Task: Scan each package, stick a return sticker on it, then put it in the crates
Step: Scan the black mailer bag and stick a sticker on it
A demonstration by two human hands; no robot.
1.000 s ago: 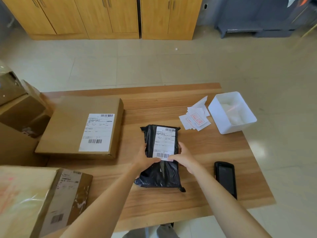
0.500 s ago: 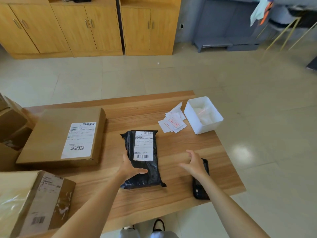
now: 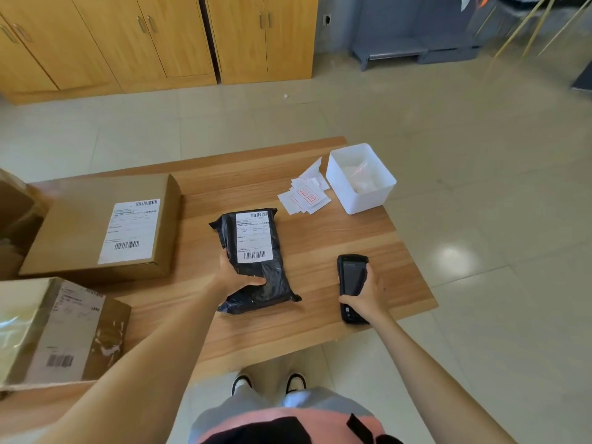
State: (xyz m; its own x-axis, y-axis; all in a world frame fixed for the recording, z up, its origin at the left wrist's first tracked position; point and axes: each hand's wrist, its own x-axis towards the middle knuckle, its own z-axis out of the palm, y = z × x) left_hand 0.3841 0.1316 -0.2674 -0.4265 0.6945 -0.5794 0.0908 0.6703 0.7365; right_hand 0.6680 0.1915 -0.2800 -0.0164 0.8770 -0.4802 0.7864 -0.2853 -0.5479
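A black plastic mailer package (image 3: 275,280) lies in the middle of the wooden table (image 3: 320,238), its white shipping label with barcodes facing up. My left hand (image 3: 235,278) grips its near left edge, thumb on top. My right hand (image 3: 365,298) is wrapped round the lower half of a black handheld scanner (image 3: 352,277) that lies on the table to the right of the package. A loose pile of white return stickers with red print (image 3: 304,197) sits behind the package.
A white plastic bin (image 3: 349,193) stands at the table's back right corner. A flat labelled cardboard box (image 3: 105,225) lies at the left, another taped box (image 3: 57,331) near the front left, and more cardboard at the far left edge. Wooden cabinets line the back wall.
My right hand left the package, moved right and took hold of the scanner. My left hand slid to the package's near left edge. The camera view shifted.
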